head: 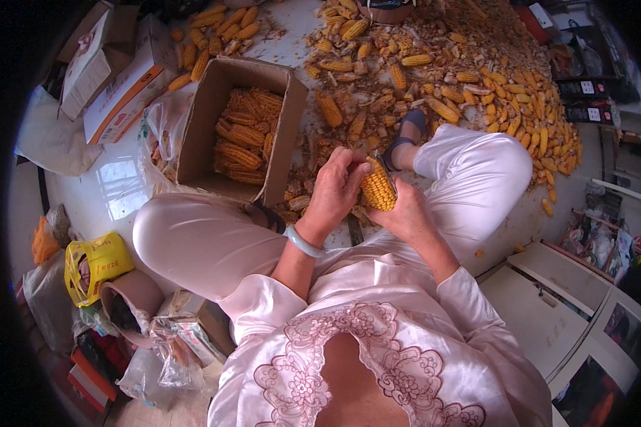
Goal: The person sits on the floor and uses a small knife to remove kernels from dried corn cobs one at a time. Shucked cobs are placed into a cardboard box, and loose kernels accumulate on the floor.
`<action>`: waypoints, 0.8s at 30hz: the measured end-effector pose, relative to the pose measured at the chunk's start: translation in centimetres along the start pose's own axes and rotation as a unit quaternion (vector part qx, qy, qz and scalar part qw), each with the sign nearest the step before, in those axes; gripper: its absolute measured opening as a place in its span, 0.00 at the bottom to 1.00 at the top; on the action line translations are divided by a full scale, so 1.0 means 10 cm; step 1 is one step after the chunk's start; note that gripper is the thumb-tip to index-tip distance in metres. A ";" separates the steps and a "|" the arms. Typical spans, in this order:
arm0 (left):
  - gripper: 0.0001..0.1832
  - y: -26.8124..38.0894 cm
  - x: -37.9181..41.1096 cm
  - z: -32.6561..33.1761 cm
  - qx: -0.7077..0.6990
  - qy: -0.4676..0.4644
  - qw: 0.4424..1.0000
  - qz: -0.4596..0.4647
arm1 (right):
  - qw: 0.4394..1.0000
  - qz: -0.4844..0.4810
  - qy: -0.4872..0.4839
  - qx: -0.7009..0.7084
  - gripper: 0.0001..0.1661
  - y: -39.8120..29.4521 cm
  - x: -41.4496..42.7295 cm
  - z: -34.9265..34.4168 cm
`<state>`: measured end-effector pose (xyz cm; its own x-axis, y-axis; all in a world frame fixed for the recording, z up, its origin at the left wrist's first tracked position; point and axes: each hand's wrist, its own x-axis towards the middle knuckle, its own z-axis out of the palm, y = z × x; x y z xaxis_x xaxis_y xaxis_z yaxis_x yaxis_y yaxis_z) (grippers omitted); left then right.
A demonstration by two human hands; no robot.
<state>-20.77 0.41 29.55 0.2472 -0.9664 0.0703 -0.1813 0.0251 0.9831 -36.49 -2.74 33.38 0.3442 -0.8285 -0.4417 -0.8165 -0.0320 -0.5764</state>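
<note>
In front of my lap I hold an ear of yellow corn (pixel 378 188), tilted, its kernels dense on the side facing me. My right hand (pixel 409 209) wraps its lower right side. Along the ear's upper right edge runs a thin dark strip (pixel 389 169); whether it is a tool is unclear. My left hand (pixel 335 184), below a pale bangle (pixel 304 243), has its fingers curled and its thumb against the ear's upper left side. Left of my hands, between my knees, stands an open cardboard box (pixel 295 115) partly filled with corn ears (pixel 240 152), several showing rough, gapped rows.
Loose ears (pixel 518 115) and husk scraps (pixel 347 96) cover the floor ahead and to the right. More ears (pixel 219 32) lie behind the box. Cartons (pixel 125 91) and a yellow plastic bag (pixel 97 265) stand at left. A pale cabinet (pixel 534 315) is at right.
</note>
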 end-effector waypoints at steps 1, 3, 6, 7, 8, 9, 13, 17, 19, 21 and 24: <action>0.04 -0.01 -0.01 -0.01 0.004 -0.010 1.000 0.007 | 1.000 -0.004 -0.001 -0.013 0.29 0.01 0.01 -0.01; 0.04 -0.05 -0.03 -0.01 0.012 -0.029 0.999 0.021 | 0.999 -0.016 -0.001 -0.036 0.28 0.02 0.01 -0.02; 0.04 -0.10 -0.05 0.06 0.050 0.017 0.998 0.039 | 0.996 -0.057 0.028 -0.065 0.28 0.07 -0.01 0.02; 0.04 -0.09 -0.05 0.08 0.053 0.042 0.998 0.020 | 0.992 -0.084 0.054 -0.076 0.29 0.11 0.00 0.08; 0.04 -0.08 -0.05 0.09 0.057 0.066 0.996 0.001 | 0.987 -0.110 0.081 -0.086 0.30 0.13 -0.01 0.11; 0.04 -0.08 -0.05 0.09 0.060 0.093 0.994 -0.018 | 0.986 -0.114 0.089 -0.080 0.31 0.11 -0.02 0.12; 0.10 -0.18 -0.03 -0.07 -0.242 0.068 0.953 -0.167 | 0.995 -0.080 0.055 0.035 0.35 0.00 -0.06 0.01; 0.06 -0.18 -0.03 -0.16 -0.212 -0.019 0.971 -0.109 | 0.969 -0.121 -0.011 0.215 0.36 -0.03 -0.04 -0.12; 0.06 -0.14 -0.01 -0.17 -0.187 -0.020 0.981 -0.040 | 0.969 -0.121 -0.035 0.213 0.35 0.03 -0.05 -0.13; 0.08 -0.05 0.03 -0.20 -0.165 -0.017 0.986 0.007 | 0.967 -0.120 -0.049 0.218 0.36 0.06 -0.05 -0.13; 0.09 0.04 0.03 -0.19 -0.194 -0.047 0.979 0.043 | 0.967 -0.116 -0.054 0.221 0.36 0.06 -0.04 -0.13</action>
<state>-18.94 0.65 30.28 0.1556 -0.9752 0.1576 0.1815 0.1850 0.9658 -37.75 -3.14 34.11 0.5602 -0.7637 -0.3209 -0.4420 0.0521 -0.8955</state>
